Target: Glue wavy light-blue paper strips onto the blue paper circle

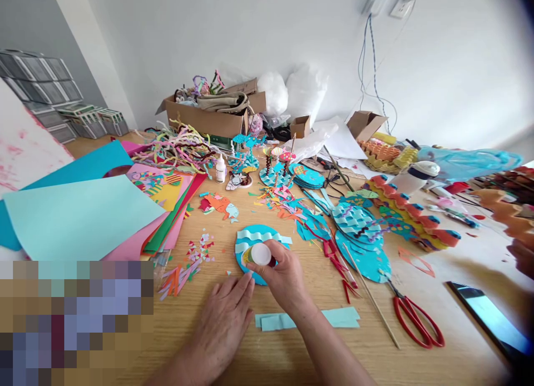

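Observation:
A blue paper disc (255, 234) with pale wavy strips across its top lies flat on the wooden table (292, 352). My right hand (284, 280) is closed around a glue stick (258, 255), its tip down on the disc's lower half. Just left of it, my left hand (223, 322) lies flat with fingers stretched out, its fingertips at the disc's lower left edge and holding nothing. Pale blue paper strips (334, 317) rest close to my right wrist.
Red-handled scissors (415, 317) and a thin wooden stick (369, 294) lie to the right, beside several finished blue discs (362, 247). Coloured paper sheets (83, 213) are stacked left. Scraps, a glue bottle (220, 169), cardboard boxes (212, 116), a phone (488, 318) and another person's hand (521, 256) surround.

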Motion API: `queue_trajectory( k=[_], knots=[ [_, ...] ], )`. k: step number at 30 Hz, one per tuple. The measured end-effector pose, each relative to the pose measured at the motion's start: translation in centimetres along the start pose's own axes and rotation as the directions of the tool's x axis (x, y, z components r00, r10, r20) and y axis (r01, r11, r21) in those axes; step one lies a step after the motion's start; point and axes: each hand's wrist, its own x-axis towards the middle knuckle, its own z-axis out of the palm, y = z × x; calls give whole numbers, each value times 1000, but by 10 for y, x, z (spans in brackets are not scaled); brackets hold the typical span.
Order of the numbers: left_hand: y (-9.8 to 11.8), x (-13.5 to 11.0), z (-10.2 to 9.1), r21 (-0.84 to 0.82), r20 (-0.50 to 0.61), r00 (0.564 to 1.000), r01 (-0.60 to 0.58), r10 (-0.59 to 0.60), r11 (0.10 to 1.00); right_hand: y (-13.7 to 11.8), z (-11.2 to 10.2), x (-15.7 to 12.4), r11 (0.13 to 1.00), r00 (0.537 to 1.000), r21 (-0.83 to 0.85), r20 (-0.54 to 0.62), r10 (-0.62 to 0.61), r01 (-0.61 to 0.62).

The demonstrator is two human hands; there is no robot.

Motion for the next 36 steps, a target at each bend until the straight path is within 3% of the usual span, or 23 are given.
queue_trajectory(
  k=[11, 18, 36],
  knots=[
    [0, -1, 1, -7, -18, 1000, -1, 1, 1000, 1, 2, 2, 1000, 1000, -9, 23, -9, 9],
    [0, -1, 1, -5, -22, 1000, 0, 0, 1000, -5, -4, 2, 993, 994, -62, 49, 101, -98],
    [0, -1, 1, 3, -25, 1000, -13, 13, 1000, 1, 1, 1, 999, 997, -20, 64, 33, -32]
  ],
)
